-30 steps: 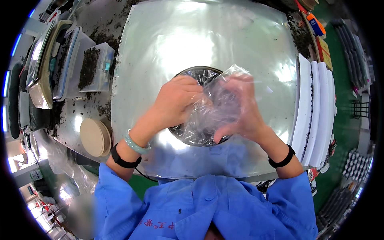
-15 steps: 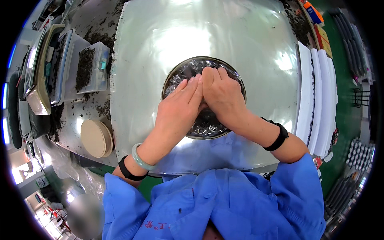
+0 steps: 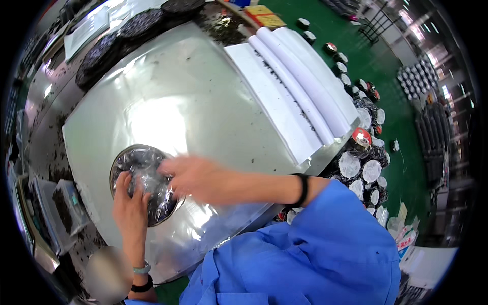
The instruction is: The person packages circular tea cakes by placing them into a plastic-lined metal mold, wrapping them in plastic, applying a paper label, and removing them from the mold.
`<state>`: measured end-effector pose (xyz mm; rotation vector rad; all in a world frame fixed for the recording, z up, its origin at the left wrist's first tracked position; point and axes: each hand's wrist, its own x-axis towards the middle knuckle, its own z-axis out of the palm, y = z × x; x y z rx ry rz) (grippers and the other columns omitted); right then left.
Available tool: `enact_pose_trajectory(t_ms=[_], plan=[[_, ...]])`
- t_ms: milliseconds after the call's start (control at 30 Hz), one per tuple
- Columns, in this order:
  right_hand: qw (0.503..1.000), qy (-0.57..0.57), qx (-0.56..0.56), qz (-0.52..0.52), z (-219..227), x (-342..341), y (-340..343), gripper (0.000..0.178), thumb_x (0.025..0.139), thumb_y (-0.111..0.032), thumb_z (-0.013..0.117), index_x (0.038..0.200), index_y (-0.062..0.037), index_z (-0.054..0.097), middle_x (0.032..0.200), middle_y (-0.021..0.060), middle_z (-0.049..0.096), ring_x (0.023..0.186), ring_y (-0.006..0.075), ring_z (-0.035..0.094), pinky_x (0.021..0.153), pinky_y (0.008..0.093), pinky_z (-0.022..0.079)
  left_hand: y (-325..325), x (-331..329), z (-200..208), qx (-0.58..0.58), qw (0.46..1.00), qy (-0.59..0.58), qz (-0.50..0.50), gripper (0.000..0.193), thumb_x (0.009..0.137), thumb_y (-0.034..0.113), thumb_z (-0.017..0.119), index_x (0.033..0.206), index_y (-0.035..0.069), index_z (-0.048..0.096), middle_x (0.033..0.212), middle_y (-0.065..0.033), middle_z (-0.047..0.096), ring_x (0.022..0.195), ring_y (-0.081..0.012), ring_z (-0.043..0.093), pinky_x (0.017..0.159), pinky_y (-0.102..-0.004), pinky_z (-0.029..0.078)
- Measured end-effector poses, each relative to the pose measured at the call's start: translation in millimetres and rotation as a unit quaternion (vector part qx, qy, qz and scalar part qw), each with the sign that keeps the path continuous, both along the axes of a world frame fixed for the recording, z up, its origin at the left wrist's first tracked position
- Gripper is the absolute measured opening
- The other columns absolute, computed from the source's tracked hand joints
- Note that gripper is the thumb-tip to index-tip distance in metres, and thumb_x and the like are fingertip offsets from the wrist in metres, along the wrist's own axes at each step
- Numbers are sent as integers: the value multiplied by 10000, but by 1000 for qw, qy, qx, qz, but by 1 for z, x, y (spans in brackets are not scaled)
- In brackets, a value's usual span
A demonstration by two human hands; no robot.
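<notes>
A round tin [image 3: 113, 175] with a thin gold rim stands on the shiny metal tabletop. Crinkled clear plastic film [image 3: 148, 178] covers dark contents inside it. My left hand [image 3: 130, 203] rests on the near left part of the film, its fingers spread and bent. From the right, my right hand [image 3: 195, 178] reaches over the tin's right side; motion smears its fingers, so whether they grip the film cannot be made out.
Large white sheets [image 3: 284, 96] with curled edges lie on the table's right. Dark round bundles [image 3: 142, 24] line its far left edge. Clear plastic boxes [image 3: 71, 206] with dark crumbs stand at left. Several dark-wrapped packs [image 3: 349, 165] with white round ends crowd the green floor.
The view has swung right, so the tin now appears farther left. My hands, earlier side by side pressing on the film, have come apart; the right one is moving.
</notes>
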<state>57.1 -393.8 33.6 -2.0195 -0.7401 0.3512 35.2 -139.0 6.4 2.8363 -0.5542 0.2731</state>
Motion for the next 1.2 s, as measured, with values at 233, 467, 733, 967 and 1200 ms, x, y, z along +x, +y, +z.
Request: enact_pose_trajectory(t_ms=[233, 467, 733, 967, 1200], plan=[[629, -109, -379, -671, -68, -48, -470, 562, 764, -386, 793, 1142, -5, 624, 1132, 217, 644, 1113, 382, 568, 987, 471, 421, -7, 10, 22, 75, 991, 83, -78, 264, 812, 14, 588, 1058, -30, 672, 1541, -116, 371, 1258, -351, 445, 1075, -469, 359], [699, 101, -345, -618, -98, -74, -533, 798, 603, -473, 888, 1159, 26, 608, 1103, 239, 662, 1179, 436, 534, 960, 477, 467, -9, 3, 17, 63, 995, 67, -47, 181, 850, 34, 595, 988, -50, 677, 1442, -113, 448, 1257, -355, 429, 1064, -457, 353], [639, 26, -433, -635, -89, -66, -517, 738, 576, -498, 895, 1028, 30, 646, 1045, 214, 684, 983, 345, 662, 868, 424, 515, -6, 1, 15, 61, 996, 40, -53, 184, 860, 38, 587, 1006, -29, 677, 1400, -117, 477, 1262, -349, 433, 1069, -463, 346], [630, 99, -446, -628, -107, -56, -544, 834, 563, -544, 893, 1079, 49, 617, 1068, 241, 676, 1012, 366, 656, 860, 407, 522, -9, 1, 15, 30, 997, 26, -67, 186, 858, 40, 586, 1009, -13, 681, 1391, -112, 488, 1252, -338, 446, 1068, -464, 350], [617, 48, -422, -662, -88, -63, -512, 868, 539, -549, 897, 1101, 54, 627, 1111, 238, 676, 1015, 355, 660, 864, 368, 522, -5, -1, 11, 23, 998, 12, -55, 161, 852, 37, 587, 976, -11, 677, 1381, -112, 496, 1240, -335, 453, 1068, -459, 352]])
